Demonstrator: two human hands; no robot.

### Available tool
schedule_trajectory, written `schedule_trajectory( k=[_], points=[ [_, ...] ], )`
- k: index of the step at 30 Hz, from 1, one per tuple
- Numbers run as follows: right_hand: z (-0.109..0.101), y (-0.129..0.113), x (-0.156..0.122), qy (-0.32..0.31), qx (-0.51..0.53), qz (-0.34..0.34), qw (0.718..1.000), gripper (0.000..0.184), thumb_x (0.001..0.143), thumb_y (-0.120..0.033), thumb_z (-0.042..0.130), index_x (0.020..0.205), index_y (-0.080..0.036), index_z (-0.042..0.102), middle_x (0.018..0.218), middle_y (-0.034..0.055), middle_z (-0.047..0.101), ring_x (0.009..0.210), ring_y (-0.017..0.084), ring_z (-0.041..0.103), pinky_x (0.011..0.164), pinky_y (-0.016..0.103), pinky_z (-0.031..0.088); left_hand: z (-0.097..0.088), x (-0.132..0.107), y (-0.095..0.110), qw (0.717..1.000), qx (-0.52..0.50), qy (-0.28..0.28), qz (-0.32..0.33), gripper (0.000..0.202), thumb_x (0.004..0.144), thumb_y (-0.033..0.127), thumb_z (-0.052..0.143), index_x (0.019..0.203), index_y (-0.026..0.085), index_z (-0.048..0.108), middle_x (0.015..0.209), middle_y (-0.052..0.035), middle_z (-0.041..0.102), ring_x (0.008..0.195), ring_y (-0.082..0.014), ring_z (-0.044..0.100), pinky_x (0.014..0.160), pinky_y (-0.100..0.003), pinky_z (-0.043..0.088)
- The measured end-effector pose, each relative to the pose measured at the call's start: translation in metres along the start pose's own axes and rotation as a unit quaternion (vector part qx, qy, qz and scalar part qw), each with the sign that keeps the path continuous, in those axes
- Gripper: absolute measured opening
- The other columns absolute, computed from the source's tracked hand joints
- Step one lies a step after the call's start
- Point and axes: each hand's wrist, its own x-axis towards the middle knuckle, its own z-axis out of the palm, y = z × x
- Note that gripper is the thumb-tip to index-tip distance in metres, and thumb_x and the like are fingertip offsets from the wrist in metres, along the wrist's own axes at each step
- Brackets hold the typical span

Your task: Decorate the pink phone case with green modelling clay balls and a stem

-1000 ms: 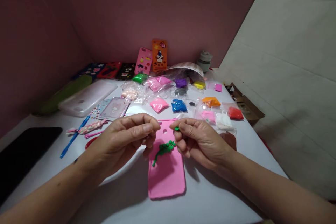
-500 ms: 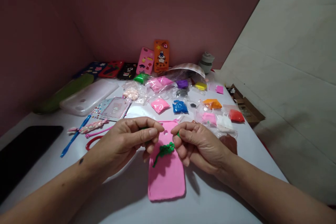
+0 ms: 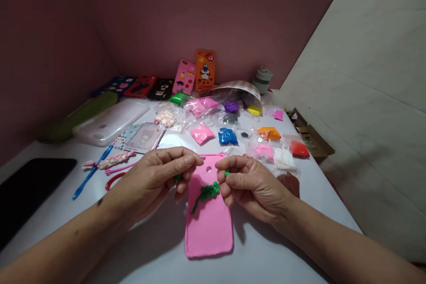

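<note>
Our right hand (image 3: pixel 253 184), grip pinching a green bit (image 3: pixel 226 174), has dropped just above the pink case (image 3: pixel 209 230); left hand (image 3: pixel 156 175) grips a green lump (image 3: pixel 178 178) beside it.

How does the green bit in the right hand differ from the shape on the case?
The green bit is a tiny ball, the green shape a stem with several balls. The bit is pinched in the right hand, the shape lies on the pink case. Same green.
</note>
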Motion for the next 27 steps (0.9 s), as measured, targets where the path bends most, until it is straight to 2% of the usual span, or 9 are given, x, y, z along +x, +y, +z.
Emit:
schedule_trajectory(
  k=[6,9,13,18,21,24,27],
  points=[
    [-0.0012,0.0006,-0.0029,-0.011,-0.007,0.003,1.0,0.031,0.063,-0.032,0.103,0.071,-0.015,0.079,0.058,-0.0016,0.072,0.043,0.008,0.063,0.039,0.016,0.051,-0.0014,0.0024,-0.0008,1.0,0.011,0.001,-0.009,0.038,0.067,0.047,0.099,0.075,0.014,0.082,0.06,0.0001,0.062,0.046,-0.0062,0.053,0.042,-0.014,0.045],
    [-0.0005,0.0008,-0.0031,-0.007,-0.001,0.007,1.0,0.028,0.064,-0.027,0.103,0.077,-0.014,0.082,0.063,-0.0004,0.074,0.05,0.009,0.068,0.047,0.017,0.056,-0.0012,0.0019,-0.001,1.0,0.016,0.001,-0.012,0.039,0.067,0.049,0.098,0.073,0.014,0.081,0.059,0.001,0.061,0.046,-0.006,0.052,0.042,-0.014,0.045],
    [-0.0014,0.0016,-0.0018,-0.021,0.014,0.012,1.0,0.026,0.073,-0.025,0.098,0.091,-0.013,0.084,0.077,0.0042,0.08,0.062,0.012,0.075,0.057,0.02,0.062,-0.0009,0.002,-0.0014,1.0,0.02,0.003,-0.014,0.038,0.069,0.048,0.097,0.072,0.014,0.08,0.06,0.0012,0.061,0.046,-0.0059,0.052,0.042,-0.014,0.045],
    [-0.0051,0.0026,-0.0005,-0.035,0.007,-0.008,0.999,0.023,0.08,-0.033,0.094,0.082,-0.015,0.08,0.066,-0.0007,0.074,0.05,0.009,0.068,0.045,0.017,0.055,-0.0014,0.0033,-0.0014,1.0,0.025,0.001,-0.011,0.037,0.071,0.047,0.096,0.071,0.014,0.079,0.059,0.0018,0.06,0.046,-0.0059,0.051,0.041,-0.014,0.045],
    [-0.0051,0.0021,-0.0003,-0.024,0.003,-0.016,1.0,0.022,0.075,-0.029,0.098,0.08,-0.016,0.08,0.067,-0.0006,0.076,0.052,0.009,0.07,0.048,0.016,0.056,-0.002,0.0037,-0.0017,1.0,0.023,0.001,-0.011,0.037,0.071,0.046,0.096,0.071,0.013,0.078,0.059,0.0019,0.06,0.046,-0.0061,0.051,0.041,-0.014,0.045],
    [-0.0041,0.0008,-0.0006,-0.016,0.004,0.0,1.0,0.023,0.071,-0.02,0.099,0.087,-0.016,0.083,0.075,0.0026,0.081,0.06,0.011,0.076,0.056,0.018,0.06,-0.0026,0.0036,-0.0022,1.0,0.022,0.001,-0.011,0.036,0.071,0.045,0.096,0.071,0.013,0.079,0.058,0.0021,0.059,0.046,-0.0061,0.051,0.042,-0.014,0.046],
    [-0.0038,-0.0001,-0.0016,-0.011,0.011,0.007,1.0,0.027,0.067,-0.012,0.098,0.09,-0.015,0.084,0.077,0.0022,0.081,0.061,0.012,0.077,0.057,0.018,0.061,-0.0029,0.0036,-0.0022,1.0,0.022,0.001,-0.014,0.036,0.071,0.044,0.096,0.07,0.013,0.078,0.058,0.0017,0.06,0.047,-0.0056,0.052,0.043,-0.013,0.046]
  ],
)
